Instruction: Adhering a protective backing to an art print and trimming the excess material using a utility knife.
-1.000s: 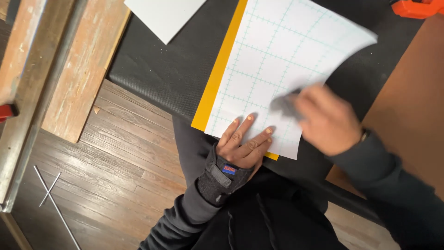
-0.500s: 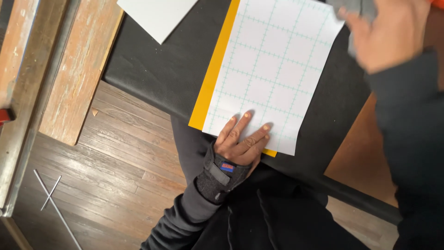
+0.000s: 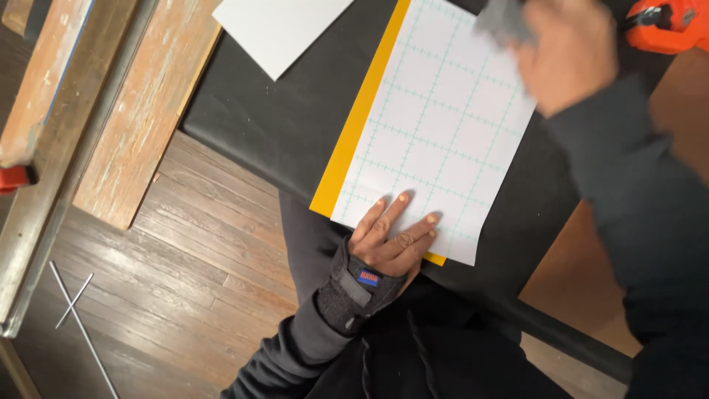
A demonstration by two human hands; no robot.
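Head: two hands [image 3: 391, 240], one gridded sheet [image 3: 443, 125]

A second ago the right hand [image 3: 565, 52] was low on the white grid-lined sheet [image 3: 443, 125], just beside the left hand, with a small grey object [image 3: 502, 21] pressed to the paper. It has since travelled up the sheet to its far end, blurred with motion, the grey object now at the top edge. The sheet's far right corner, curled upward a second ago, now lies flat on the yellow backing sheet [image 3: 354, 133].
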